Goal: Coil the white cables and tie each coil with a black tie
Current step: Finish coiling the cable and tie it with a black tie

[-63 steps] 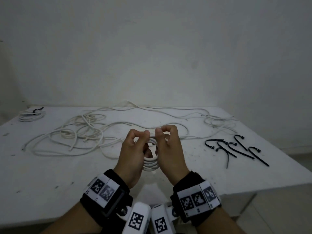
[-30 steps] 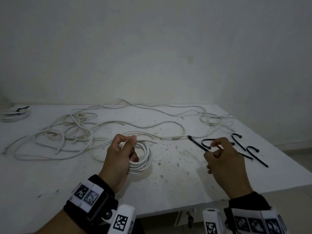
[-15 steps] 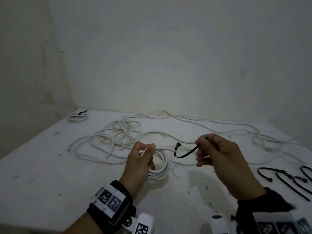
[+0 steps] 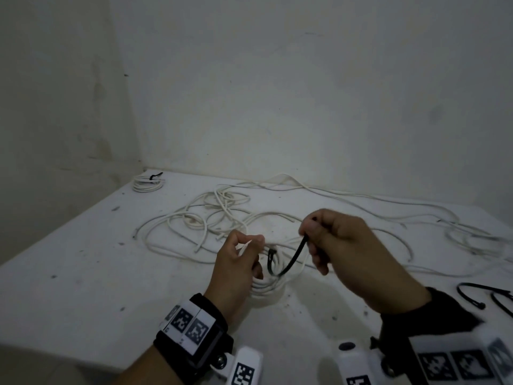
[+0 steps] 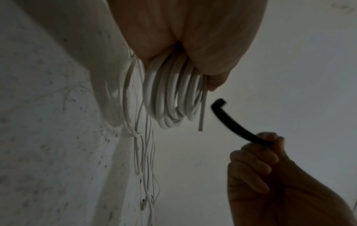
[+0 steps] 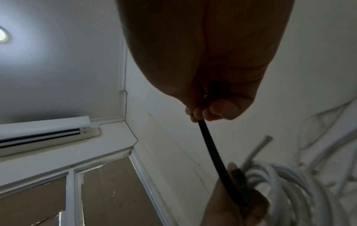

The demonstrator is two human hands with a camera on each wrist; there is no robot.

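My left hand (image 4: 238, 262) grips a small coil of white cable (image 4: 273, 284) by its top, held just above the table; in the left wrist view the coil (image 5: 173, 97) hangs from the fingers with one cut end sticking out. My right hand (image 4: 327, 237) pinches one end of a black tie (image 4: 291, 259). The tie curves down to the left, and its hooked free end sits right beside the coil. In the left wrist view the tie (image 5: 233, 123) ends a short gap from the coil. In the right wrist view the tie (image 6: 214, 154) runs down toward the coil (image 6: 301, 192).
Loose white cables (image 4: 222, 215) sprawl over the white table (image 4: 83, 262) behind my hands and off to the right. A tied coil (image 4: 147, 183) lies in the far left corner. Spare black ties (image 4: 483, 295) lie at the right edge. Walls close the back and left.
My right hand left the coil, picked a black tie from the right-side pile and carried it left to the coil. The left hand has kept hold of the coil. My view turned left.
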